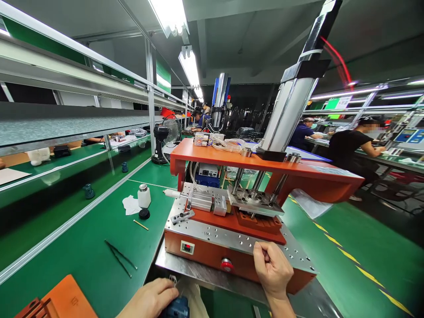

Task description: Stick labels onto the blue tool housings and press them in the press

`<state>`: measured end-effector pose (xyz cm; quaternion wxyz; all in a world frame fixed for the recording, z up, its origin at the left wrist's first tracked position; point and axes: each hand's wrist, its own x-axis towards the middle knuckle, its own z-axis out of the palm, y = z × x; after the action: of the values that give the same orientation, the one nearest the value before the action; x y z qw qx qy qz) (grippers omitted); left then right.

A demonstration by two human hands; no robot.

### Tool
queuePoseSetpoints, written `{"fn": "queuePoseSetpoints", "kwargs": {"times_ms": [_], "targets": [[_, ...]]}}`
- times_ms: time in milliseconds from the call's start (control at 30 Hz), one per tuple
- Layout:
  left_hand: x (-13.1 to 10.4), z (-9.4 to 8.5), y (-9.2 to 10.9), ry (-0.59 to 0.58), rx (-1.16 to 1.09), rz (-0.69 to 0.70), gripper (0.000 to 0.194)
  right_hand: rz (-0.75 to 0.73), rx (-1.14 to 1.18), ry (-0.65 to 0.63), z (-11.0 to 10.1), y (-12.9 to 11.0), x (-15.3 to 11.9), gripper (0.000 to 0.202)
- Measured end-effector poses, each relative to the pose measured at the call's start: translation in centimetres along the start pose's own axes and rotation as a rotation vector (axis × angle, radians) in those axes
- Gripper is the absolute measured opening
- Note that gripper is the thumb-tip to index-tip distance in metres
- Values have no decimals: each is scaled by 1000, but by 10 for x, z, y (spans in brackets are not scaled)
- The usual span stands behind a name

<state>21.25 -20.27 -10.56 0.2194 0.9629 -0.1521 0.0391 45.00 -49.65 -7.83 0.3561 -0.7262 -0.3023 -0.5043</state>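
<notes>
On a green counter (82, 234) stands a capped bottle (144, 198), contents unclear; left hand (153, 298) half-curls by a blue part (179, 308), hold unclear; right hand (274, 267) is fisted.

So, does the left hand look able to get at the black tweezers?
Probably yes: the tweezers lie near the left hand, nothing visible between them, though its fingers seem occupied with a dark blue object.

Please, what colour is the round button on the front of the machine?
Red, best in the head view.
</notes>
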Motion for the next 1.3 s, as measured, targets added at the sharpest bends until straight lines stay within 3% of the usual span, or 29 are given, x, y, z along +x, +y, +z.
{"fn": "queuePoseSetpoints", "kwargs": {"times_ms": [200,700,933,1200,1300], "targets": [[2,-13,5,-81,-24,-50,48,15,10,-9,0,1,-1,24],[-3,-4,-2,-20,-23,4,40,0,17,-1,-1,-1,0,24],[-1,-10,2,52,-36,33,40,3,17,-3,-2,-2,1,23],[-2,17,-15,154,-20,59,31,7,29,4,-3,-3,3,24],[-3,18,-17,91,-45,34,45,8,35,9,0,-1,3,22]]}}
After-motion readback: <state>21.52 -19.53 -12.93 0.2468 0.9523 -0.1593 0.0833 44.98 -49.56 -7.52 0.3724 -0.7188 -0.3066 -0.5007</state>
